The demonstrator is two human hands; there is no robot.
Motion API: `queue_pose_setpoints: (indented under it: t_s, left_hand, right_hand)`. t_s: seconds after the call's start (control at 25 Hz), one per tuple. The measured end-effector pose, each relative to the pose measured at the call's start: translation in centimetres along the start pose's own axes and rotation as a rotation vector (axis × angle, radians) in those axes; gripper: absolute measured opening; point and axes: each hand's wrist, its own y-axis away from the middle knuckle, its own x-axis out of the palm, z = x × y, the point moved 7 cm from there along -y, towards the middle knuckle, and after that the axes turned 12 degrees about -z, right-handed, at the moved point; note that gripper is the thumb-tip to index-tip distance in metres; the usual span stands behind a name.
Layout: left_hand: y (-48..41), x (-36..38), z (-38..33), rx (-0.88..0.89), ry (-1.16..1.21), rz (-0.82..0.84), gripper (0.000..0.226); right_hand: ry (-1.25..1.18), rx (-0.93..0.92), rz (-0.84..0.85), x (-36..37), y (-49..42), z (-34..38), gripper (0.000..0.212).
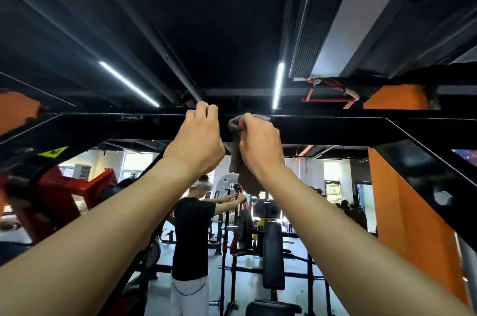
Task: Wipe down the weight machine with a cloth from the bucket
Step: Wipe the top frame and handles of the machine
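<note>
The weight machine's black top crossbar [322, 128] runs across the view overhead, with angled black arms dropping at both ends. My left hand [198, 137] is raised to the bar, its fingers curled over the bar's top edge. Just to its right, my right hand [259, 145] grips a grey-brown cloth [236, 160] bunched against the bar's front face; the cloth's loose end hangs down below my wrist. No bucket is in view.
Red machine parts [77, 191] sit low on the left under a yellow warning sticker [53, 152]. An orange pillar [402, 212] stands at right. Ahead, a person in a black shirt [191, 238] works at a rack, beside a black bench [273, 251].
</note>
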Motion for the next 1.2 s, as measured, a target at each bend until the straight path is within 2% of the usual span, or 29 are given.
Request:
queue_pose_setpoints:
  t_s: [0.12,0.24,0.44,0.52,0.64,0.68,0.8,0.84,1.0,1.08,1.2]
  left_hand:
    - [-0.4,-0.4,0.6,-0.124,0.098,0.006,0.034]
    - [-0.1,-0.4,0.4,-0.074,0.114,-0.012,0.032]
    - [0.1,-0.1,0.0,-0.065,0.114,0.027,0.022]
    - [0.1,-0.1,0.0,-0.049,0.134,0.02,0.02]
    - [0.2,-0.4,-0.1,-0.044,0.182,-0.011,0.025]
    - [0.1,-0.3,-0.2,-0.047,0.188,-0.007,0.025]
    - [0.3,-0.3,-0.2,-0.056,0.141,0.03,0.02]
    - [0.3,-0.4,-0.2,-0.06,0.134,0.038,0.022]
    - [0.3,-0.4,-0.3,-0.054,0.191,0.023,0.027]
    - [0.3,-0.5,-0.4,-0.071,0.211,0.027,0.029]
    - [0.2,-0.5,-0.3,-0.073,0.219,0.029,0.028]
  right_hand:
    - [-0.047,-0.089,0.061,2.0,-0.6,1.7,0.028]
    - [-0.045,-0.152,0.196,3.5,-0.5,3.0,0.032]
    - [0.033,-0.109,0.34,5.2,1.6,0.8,0.03]
    - [-0.04,-0.103,0.248,4.6,1.4,1.7,0.029]
    - [-0.189,-0.073,-0.02,2.0,-0.7,2.9,0.032]
    - [-0.161,-0.098,-0.01,2.2,-1.0,2.8,0.031]
    - [0.061,-0.147,0.191,5.1,1.5,1.7,0.03]
    - [0.052,-0.146,0.171,5.2,2.4,1.3,0.029]
    - [-0.023,-0.269,-0.183,1.6,1.2,2.2,0.047]
    - [0.114,-0.271,-0.161,1.1,-1.6,2.4,0.04]
    - [0.379,-0.304,0.067,3.3,-3.8,2.9,0.034]
